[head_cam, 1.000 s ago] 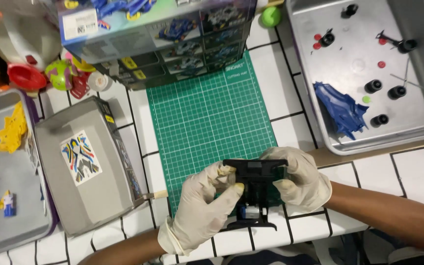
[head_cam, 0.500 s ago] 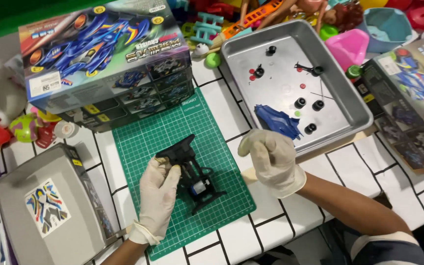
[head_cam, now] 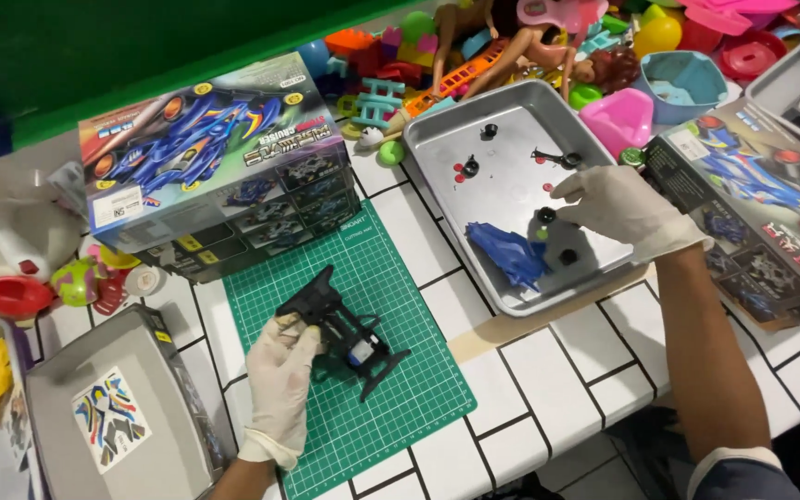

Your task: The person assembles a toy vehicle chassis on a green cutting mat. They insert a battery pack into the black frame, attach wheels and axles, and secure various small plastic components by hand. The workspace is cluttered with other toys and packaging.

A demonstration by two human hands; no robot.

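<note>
Black chassis [head_cam: 344, 329] gripped in my L hand [head_cam: 281, 370]; R hand [head_cam: 618, 208] open over tray [head_cam: 446, 139], reaching for 1 wheel [head_cam: 545, 215]. Next: pinch it precisely.

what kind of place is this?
Likely a hobby or toy-assembly bench: a white tiled table with a green cutting mat, a metal tray of small car parts, model-car kit boxes and a heap of plastic toys.

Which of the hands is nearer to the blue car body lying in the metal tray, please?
Right. The right hand reaches into the metal tray just beside the blue car body, while the left hand holds the black chassis over on the green mat.
</note>
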